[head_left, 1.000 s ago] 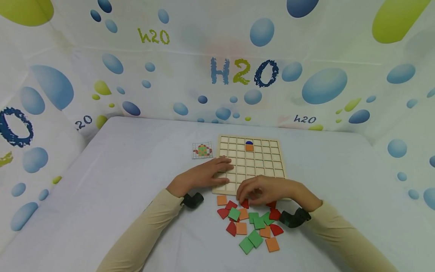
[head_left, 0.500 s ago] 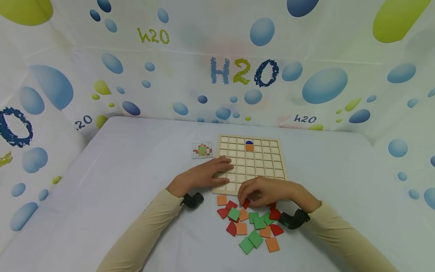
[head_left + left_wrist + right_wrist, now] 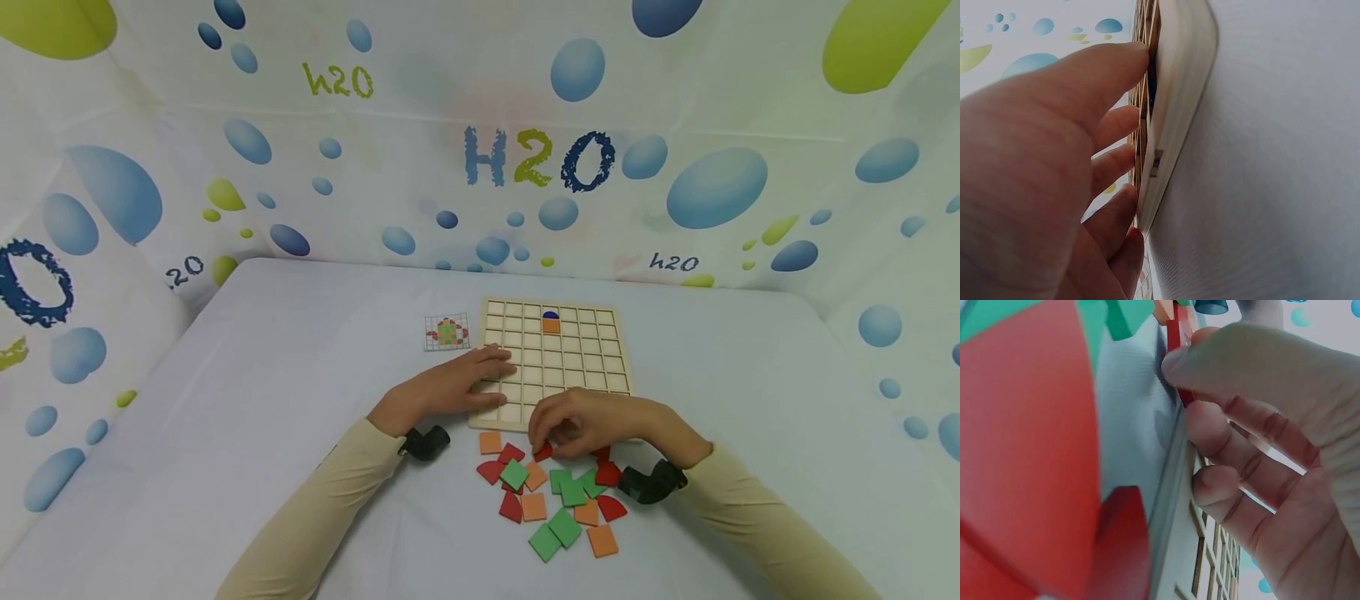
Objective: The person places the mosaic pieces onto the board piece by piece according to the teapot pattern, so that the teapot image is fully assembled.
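A wooden grid board lies on the white-covered table, with a blue half-round tile and an orange square tile in its upper cells. My left hand rests on the board's left side, fingers extended over the frame and cells; the left wrist view shows them along its edge. By the board's near edge, my right hand pinches a red tile between thumb and fingers. That tile is partly hidden by the hand in the head view, and its full shape does not show.
Loose tiles are spread in front of the board: green squares, orange squares and red quarter-rounds, some overlapping. A small printed pattern card lies left of the board. A printed curtain hangs behind the table.
My right hand has shifted slightly right along the board's near edge with the red tile. A few loose tiles nearby have moved slightly. The left hand stays where it was.
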A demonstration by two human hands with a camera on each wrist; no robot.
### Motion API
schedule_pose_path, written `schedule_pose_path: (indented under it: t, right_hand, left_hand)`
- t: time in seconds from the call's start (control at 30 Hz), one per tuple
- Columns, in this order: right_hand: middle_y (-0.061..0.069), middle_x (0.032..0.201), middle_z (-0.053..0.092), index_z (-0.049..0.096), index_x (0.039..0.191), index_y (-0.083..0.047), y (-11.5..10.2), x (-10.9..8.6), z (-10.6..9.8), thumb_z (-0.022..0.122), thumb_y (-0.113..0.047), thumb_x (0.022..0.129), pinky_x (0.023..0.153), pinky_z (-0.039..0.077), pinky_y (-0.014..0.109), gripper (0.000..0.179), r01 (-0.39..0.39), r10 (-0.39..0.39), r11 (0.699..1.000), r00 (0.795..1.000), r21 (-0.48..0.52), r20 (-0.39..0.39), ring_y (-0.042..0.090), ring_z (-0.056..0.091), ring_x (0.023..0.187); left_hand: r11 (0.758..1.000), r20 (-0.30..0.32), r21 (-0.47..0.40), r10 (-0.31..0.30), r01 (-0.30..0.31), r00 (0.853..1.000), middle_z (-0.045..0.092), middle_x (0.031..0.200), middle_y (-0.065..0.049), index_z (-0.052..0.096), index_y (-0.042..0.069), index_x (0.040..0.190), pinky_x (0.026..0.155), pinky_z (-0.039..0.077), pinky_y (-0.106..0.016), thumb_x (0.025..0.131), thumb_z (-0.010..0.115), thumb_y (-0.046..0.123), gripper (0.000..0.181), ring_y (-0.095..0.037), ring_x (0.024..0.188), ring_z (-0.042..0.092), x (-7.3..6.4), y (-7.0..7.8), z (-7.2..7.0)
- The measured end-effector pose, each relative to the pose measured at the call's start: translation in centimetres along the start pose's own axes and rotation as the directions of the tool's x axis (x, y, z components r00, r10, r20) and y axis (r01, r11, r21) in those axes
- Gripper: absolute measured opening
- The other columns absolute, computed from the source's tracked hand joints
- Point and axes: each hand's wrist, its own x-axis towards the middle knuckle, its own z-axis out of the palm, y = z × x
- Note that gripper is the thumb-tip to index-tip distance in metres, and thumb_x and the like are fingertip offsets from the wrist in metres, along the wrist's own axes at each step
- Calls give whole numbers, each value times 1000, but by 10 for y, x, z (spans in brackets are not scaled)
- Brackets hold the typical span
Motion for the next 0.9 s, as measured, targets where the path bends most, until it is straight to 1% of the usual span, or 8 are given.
schedule_pose_path:
  t: [0.13, 0.23, 0.37, 0.47, 0.7, 0.9]
  right_hand:
    - [-1, 106, 64, 72, 104, -12, 1, -1, -1, 70, -6, 88, 68, 52, 20, 17, 15, -15, 1000, 1000, -22, -18, 7, 57, 81]
    - [-1, 106, 63, 71, 106, -13, 0, -2, -1, 70, -7, 88, 67, 52, 21, 19, -12, 12, 1000, 999, -21, -33, 6, 56, 79]
    - [-2, 104, 60, 70, 111, -15, -2, -3, -2, 69, -7, 89, 68, 51, 21, 23, -84, 83, 996, 995, -25, -63, 8, 54, 80]
    - [-1, 104, 59, 70, 111, -14, -1, -4, -4, 68, -6, 89, 68, 52, 22, 24, -101, 96, 994, 991, -43, -96, 11, 55, 80]
    - [2, 103, 58, 71, 110, -10, 13, -8, -10, 69, -6, 89, 64, 49, 22, 21, -93, 78, 993, 980, -75, -181, 14, 53, 75]
    - [4, 103, 60, 71, 110, -7, 30, -16, -19, 70, -6, 88, 66, 50, 24, 22, -114, 84, 988, 960, -100, -269, 16, 54, 78]
  left_hand:
    - [1000, 5, 0, -3, 3, 1000, 37, 154, -12, 49, 5, 142, 117, 26, -44, 98, 59, 31, 52, -28, 147, 23, 0, 0, 1]
    - [1000, 6, 2, -5, 5, 1000, 37, 154, -12, 49, 6, 142, 117, 27, -44, 99, 59, 31, 52, -28, 147, 23, 0, 0, 1]
    - [1000, 12, 3, -16, 16, 1000, 37, 155, -11, 49, 6, 143, 117, 26, -44, 99, 59, 31, 52, -28, 148, 22, 0, 1, 2]
    - [1000, 15, 8, -18, 18, 1000, 36, 155, -11, 48, 7, 144, 117, 26, -44, 99, 59, 32, 53, -28, 148, 21, 0, 0, 2]
    - [1000, 10, 5, -10, 10, 1000, 37, 154, -11, 48, 6, 143, 117, 26, -44, 99, 59, 31, 52, -28, 148, 22, -1, 0, 2]
    - [1000, 12, 4, -13, 13, 1000, 36, 155, -11, 47, 7, 144, 117, 25, -44, 99, 58, 31, 53, -28, 148, 21, -1, 0, 2]
